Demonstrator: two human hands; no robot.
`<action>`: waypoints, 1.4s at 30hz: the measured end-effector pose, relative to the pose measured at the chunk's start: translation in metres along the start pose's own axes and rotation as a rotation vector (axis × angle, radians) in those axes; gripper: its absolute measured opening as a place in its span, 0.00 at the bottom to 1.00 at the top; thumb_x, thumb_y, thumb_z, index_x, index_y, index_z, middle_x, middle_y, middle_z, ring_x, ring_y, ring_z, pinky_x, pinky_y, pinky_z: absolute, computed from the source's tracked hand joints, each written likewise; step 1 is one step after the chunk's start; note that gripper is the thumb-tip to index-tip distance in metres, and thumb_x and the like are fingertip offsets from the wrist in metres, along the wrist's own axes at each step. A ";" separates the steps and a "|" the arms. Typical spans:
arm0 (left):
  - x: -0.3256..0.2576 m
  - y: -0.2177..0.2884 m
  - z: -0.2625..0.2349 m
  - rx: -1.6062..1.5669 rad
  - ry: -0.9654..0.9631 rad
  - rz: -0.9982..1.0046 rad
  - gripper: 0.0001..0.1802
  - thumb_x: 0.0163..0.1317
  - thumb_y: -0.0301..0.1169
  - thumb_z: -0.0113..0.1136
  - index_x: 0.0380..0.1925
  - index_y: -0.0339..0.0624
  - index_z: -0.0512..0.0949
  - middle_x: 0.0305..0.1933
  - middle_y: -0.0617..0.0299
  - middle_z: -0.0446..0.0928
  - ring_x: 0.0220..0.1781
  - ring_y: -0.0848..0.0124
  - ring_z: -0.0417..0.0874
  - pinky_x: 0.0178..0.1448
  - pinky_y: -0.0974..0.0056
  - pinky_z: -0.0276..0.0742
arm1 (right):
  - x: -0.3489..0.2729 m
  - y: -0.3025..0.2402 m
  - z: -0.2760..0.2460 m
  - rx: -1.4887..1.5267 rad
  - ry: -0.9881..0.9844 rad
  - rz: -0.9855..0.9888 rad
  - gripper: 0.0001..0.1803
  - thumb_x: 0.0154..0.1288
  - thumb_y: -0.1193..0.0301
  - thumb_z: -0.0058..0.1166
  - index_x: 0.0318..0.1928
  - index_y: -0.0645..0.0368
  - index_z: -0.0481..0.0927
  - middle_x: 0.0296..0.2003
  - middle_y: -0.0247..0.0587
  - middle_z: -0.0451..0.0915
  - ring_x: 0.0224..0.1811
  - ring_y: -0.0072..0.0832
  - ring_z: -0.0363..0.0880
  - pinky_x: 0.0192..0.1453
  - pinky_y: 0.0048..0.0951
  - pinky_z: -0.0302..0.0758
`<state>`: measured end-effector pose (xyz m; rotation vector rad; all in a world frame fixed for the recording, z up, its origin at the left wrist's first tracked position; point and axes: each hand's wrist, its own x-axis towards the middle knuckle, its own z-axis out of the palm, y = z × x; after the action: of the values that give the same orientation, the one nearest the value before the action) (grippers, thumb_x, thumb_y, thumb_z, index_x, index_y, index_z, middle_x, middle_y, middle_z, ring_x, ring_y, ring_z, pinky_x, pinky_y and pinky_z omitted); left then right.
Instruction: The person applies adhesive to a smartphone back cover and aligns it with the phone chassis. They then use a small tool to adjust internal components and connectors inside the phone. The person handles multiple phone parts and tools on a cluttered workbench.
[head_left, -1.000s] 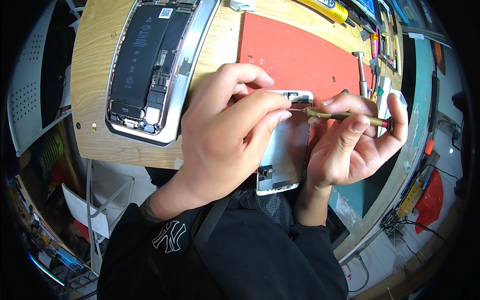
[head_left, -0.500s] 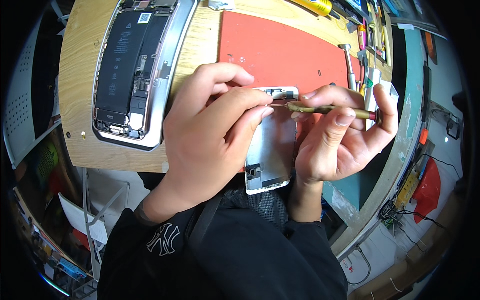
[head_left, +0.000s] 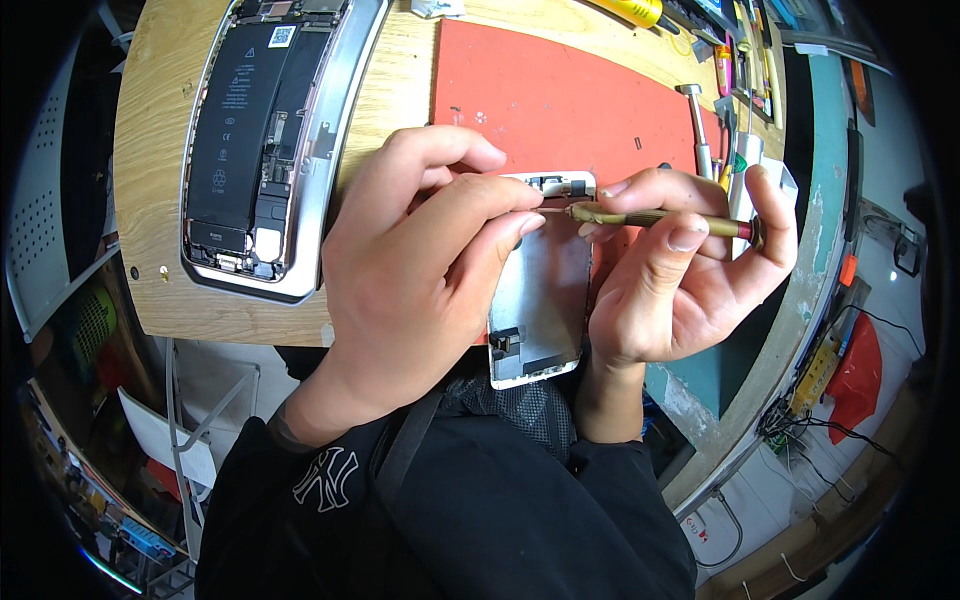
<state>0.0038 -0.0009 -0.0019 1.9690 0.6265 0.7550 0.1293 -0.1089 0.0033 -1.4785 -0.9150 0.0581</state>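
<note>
My right hand (head_left: pixel 690 270) holds a slim screwdriver (head_left: pixel 655 218) with a brass-coloured handle, lying nearly level between thumb and fingers. Its thin shaft points left and ends at the fingertips of my left hand (head_left: pixel 410 260). There my left thumb and index finger are pinched together; whatever is between them is hidden or too small to name. Below both hands lies a white-edged phone screen assembly (head_left: pixel 545 290), its metal back facing up. Small black parts show at its top and lower left. My left hand covers part of its left edge.
An opened phone body (head_left: pixel 235 150) with a black battery rests in a silver holder (head_left: pixel 335 150) on the wooden table (head_left: pixel 160 120) at left. A red mat (head_left: pixel 560 100) lies under the work. A hammer-shaped metal tool (head_left: pixel 697 125) and several other tools stand at the right.
The hands and screwdriver have hardly moved. The phone body and mat appear slightly farther left in the picture.
</note>
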 end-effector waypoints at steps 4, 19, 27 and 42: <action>0.000 0.000 0.001 -0.006 -0.004 -0.009 0.12 0.56 0.17 0.79 0.40 0.39 0.91 0.50 0.59 0.83 0.49 0.68 0.88 0.49 0.65 0.85 | 0.000 0.000 0.000 0.003 -0.004 0.003 0.30 0.88 0.66 0.50 0.78 0.61 0.54 0.36 0.55 0.87 0.28 0.26 0.81 0.31 0.24 0.80; 0.000 -0.001 -0.002 0.025 -0.056 0.016 0.22 0.52 0.19 0.83 0.49 0.38 0.90 0.56 0.56 0.81 0.49 0.67 0.87 0.53 0.65 0.85 | 0.002 0.007 0.001 -0.166 -0.016 -0.157 0.26 0.86 0.72 0.51 0.74 0.66 0.57 0.34 0.54 0.87 0.26 0.24 0.82 0.33 0.18 0.78; -0.001 -0.002 -0.002 0.037 -0.071 0.019 0.20 0.53 0.17 0.81 0.48 0.37 0.90 0.57 0.55 0.81 0.48 0.68 0.88 0.52 0.66 0.85 | 0.001 0.008 -0.001 -0.246 -0.054 -0.186 0.25 0.85 0.75 0.51 0.73 0.67 0.58 0.34 0.57 0.87 0.25 0.23 0.82 0.31 0.19 0.78; 0.000 -0.004 -0.001 0.015 -0.054 0.030 0.19 0.53 0.15 0.78 0.47 0.36 0.89 0.57 0.54 0.81 0.50 0.62 0.88 0.53 0.63 0.84 | 0.021 -0.014 -0.010 -0.514 -0.405 -0.443 0.24 0.85 0.73 0.54 0.71 0.70 0.65 0.39 0.57 0.90 0.32 0.33 0.87 0.40 0.26 0.80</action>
<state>0.0024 0.0016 -0.0049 2.0095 0.5724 0.7147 0.1423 -0.1081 0.0269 -1.7263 -1.6627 -0.2279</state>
